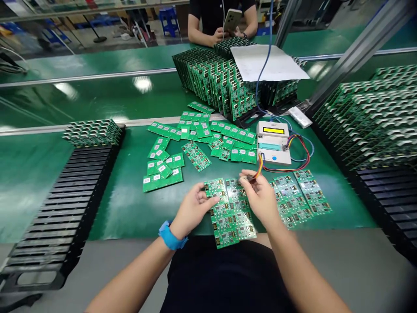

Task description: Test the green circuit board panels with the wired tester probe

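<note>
My left hand (196, 208), with a blue wristband (171, 237), grips the left edge of a green circuit board (224, 232), thumb on top. The board reaches over the table's front edge. A second circuit board (235, 191) lies against it, partly covered by my right hand (261, 201). That hand pinches a connector (250, 177) on red, yellow and dark wires, held at the board's top end. Whether its pins touch the board is hidden by my fingers. The wires run to a white programmer box (274, 157) with a lit yellow display (273, 130).
More circuit boards (291, 202) lie right of my hand. Small label-bearing boards (163, 180) are scattered ahead. Black racks (61, 208) of upright boards stand left, right and behind. A paper sheet (269, 63) tops the back rack. Across the table a person holds a phone (232, 19).
</note>
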`<state>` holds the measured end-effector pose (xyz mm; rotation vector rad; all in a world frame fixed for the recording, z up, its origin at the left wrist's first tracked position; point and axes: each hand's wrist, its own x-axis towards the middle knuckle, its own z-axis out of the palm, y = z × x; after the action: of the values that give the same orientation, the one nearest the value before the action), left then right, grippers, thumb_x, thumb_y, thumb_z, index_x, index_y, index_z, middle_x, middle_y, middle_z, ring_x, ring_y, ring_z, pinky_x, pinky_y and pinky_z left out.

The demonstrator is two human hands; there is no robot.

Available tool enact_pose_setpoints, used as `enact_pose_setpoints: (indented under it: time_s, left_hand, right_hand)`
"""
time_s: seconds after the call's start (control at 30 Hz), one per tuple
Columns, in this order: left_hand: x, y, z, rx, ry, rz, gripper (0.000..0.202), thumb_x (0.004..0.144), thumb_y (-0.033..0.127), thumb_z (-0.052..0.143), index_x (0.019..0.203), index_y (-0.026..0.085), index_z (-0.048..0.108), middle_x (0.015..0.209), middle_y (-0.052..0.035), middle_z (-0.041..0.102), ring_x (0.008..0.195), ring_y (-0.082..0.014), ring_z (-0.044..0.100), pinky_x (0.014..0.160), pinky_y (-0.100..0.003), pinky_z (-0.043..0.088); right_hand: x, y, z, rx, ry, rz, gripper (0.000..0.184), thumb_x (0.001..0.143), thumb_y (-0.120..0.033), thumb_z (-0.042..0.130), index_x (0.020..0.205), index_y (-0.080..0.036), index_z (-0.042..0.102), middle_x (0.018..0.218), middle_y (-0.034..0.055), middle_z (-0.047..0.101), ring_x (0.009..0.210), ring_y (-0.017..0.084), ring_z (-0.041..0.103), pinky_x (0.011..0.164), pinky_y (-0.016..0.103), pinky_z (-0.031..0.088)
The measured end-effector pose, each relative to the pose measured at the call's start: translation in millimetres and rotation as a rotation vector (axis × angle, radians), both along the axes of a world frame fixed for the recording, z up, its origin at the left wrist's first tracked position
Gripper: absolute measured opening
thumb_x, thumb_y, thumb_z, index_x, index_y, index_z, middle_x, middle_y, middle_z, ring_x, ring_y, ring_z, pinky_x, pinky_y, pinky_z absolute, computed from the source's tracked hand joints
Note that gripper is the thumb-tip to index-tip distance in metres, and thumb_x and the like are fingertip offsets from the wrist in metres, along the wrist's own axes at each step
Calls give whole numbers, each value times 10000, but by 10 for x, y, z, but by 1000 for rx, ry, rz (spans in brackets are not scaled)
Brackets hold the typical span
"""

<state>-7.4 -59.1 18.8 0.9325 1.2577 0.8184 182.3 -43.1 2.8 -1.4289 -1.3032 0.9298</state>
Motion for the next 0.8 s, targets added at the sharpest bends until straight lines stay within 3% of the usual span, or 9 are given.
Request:
enact_pose_setpoints:
  time_s: [0.17, 0.27, 0.37, 0.43, 0.5, 0.6, 0.73, 0.8]
  left_hand:
    - [224, 89, -15, 69, -15, -58, 542, 740, 238, 685, 1216, 134, 448, 787, -16, 627, 758, -157, 626, 718, -288, 516]
    - [324, 101, 0, 153, 97, -108, 546, 757, 244, 659, 1252, 139, 452, 1036, -93, 600, 937, -210, 612, 842, -351, 510]
    - [363, 12, 33, 237, 277, -106, 622, 780, 309, 633, 1330, 134, 401, 1347, -145, 386, 1198, -277, 467, 1020, -405, 412]
    - [371, -78, 49, 209, 253, -80, 672, 813, 293, 578, 1397, 118, 295, 1460, -145, 227, 1317, -285, 326, 1084, -396, 346]
    - [375, -151, 42, 122, 149, -16, 696, 828, 249, 536, 1428, 109, 214, 1494, -145, 161, 1361, -275, 249, 1090, -385, 340]
    - [354, -176, -16, 48, 52, 58, 722, 779, 177, 570, 1419, 98, 244, 1462, -172, 252, 1336, -273, 307, 1067, -383, 365]
    - [225, -70, -52, 133, 145, -100, 551, 707, 76, 602, 1251, 120, 522, 1262, -127, 527, 1142, -235, 531, 1024, -358, 402]
    - [133, -9, -14, 131, 217, -193, 528, 688, 84, 640, 1206, 154, 566, 1134, -93, 611, 1038, -223, 588, 958, -355, 449]
  right_hand:
    - [198, -345, 166, -197, 63, -15, 348, 839, -428, 572, 1116, -218, 556, 1017, 84, 653, 894, 207, 631, 876, 423, 490]
    - [287, -486, 194, -317, 131, 45, 392, 825, -461, 584, 1126, -214, 544, 1017, 84, 646, 918, 208, 625, 899, 432, 492]
    - [287, -554, 167, -379, 276, 59, 401, 813, -461, 609, 1119, -213, 534, 1029, 81, 639, 962, 217, 620, 887, 428, 518]
    - [241, -589, 132, -404, 393, 60, 383, 800, -447, 635, 1083, -205, 543, 1001, 76, 641, 981, 224, 615, 858, 416, 545]
    - [168, -631, 90, -427, 479, 38, 366, 786, -428, 660, 1051, -199, 552, 981, 70, 641, 965, 226, 620, 820, 409, 568]
    - [38, -702, 35, -439, 555, -18, 355, 772, -399, 687, 1039, -205, 558, 993, 58, 639, 955, 220, 623, 802, 399, 581]
    - [-96, -761, -4, -435, 619, -33, 388, 737, -395, 722, 1039, -215, 559, 996, 51, 651, 959, 235, 635, 809, 415, 581]
    - [-128, -760, -57, -458, 633, -36, 413, 706, -417, 740, 1022, -216, 566, 1021, 74, 659, 915, 265, 661, 766, 437, 594]
